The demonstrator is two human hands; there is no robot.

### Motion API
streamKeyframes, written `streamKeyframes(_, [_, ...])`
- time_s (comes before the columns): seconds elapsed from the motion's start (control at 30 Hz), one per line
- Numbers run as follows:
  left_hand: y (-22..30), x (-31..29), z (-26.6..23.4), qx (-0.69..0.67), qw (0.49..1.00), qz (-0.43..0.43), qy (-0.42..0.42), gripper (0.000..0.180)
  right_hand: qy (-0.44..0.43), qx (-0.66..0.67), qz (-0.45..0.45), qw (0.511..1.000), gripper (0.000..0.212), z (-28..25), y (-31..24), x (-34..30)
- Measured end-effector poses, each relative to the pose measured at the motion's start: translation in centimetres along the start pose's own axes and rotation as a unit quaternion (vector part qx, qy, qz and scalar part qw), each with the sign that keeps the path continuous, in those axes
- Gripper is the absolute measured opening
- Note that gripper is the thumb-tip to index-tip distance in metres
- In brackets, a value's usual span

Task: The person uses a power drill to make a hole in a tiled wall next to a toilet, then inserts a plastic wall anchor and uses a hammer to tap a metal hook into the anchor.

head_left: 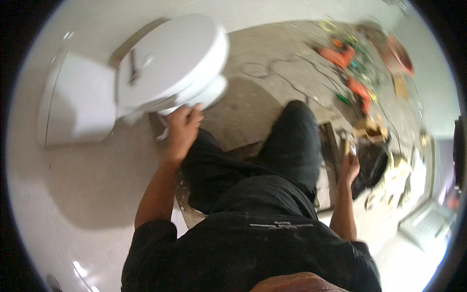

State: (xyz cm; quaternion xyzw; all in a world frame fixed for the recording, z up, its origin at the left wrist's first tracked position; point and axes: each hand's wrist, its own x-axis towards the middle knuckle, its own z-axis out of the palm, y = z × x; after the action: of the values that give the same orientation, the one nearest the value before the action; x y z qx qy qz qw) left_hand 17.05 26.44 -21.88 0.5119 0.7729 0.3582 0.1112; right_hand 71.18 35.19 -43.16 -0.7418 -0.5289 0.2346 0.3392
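Note:
A white toilet (182, 58) with its lid down stands at the far left, its cistern (82, 97) against the wall. Close to the side of the bowl is my left hand (184, 129), its fingers bent together. Whether they pinch something small or only touch the bowl is hidden by blur. A dark, narrow tool-like item (134, 68) lies on the toilet lid. Off to the right, my right hand (349, 169) is closed around a small thing with a pale, shiny end, too blurred to name. It is beside a black bag (377, 163).
On the floor at the far right lie two orange power tools (359, 92) among tangled cables (301, 90). Behind them is a red bucket (400, 54). A torn cardboard box (372, 129) sits by the bag. Wooden strips (331, 148) lie beside my right knee.

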Motion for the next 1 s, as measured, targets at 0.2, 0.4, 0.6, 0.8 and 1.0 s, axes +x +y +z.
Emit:
streamKeyframes(0.2, [1.6, 3.1, -1.4, 0.005, 0.956, 0.283, 0.076, 0.02, -0.168, -0.056, -0.076, 0.981, 0.047, 1.0, -13.6, -6.1])
streamKeyframes(0.4, [0.0, 10.9, -2.4, 0.081, 0.945, 0.283, 0.144, 0.023, -0.184, -0.184, -0.216, 0.941, 0.076, -0.9, -20.8, -6.5])
streamKeyframes(0.6, [-1.0, 12.2, -1.8, 0.158, 0.959, 0.233, 0.013, 0.067, -0.159, -0.279, -0.27, 0.908, 0.079, -3.7, -27.6, -2.6])
streamKeyframes(0.8, [0.7, 12.7, -1.7, 0.254, 0.945, 0.206, -0.033, 0.069, -0.24, -0.276, -0.263, 0.893, 0.054, -7.0, -26.7, -0.9])
streamKeyframes(1.0, [0.8, 13.5, 0.0, 0.35, 0.903, 0.237, -0.078, 0.06, -0.232, -0.196, -0.37, 0.878, 0.047, -5.2, -26.1, 0.0])
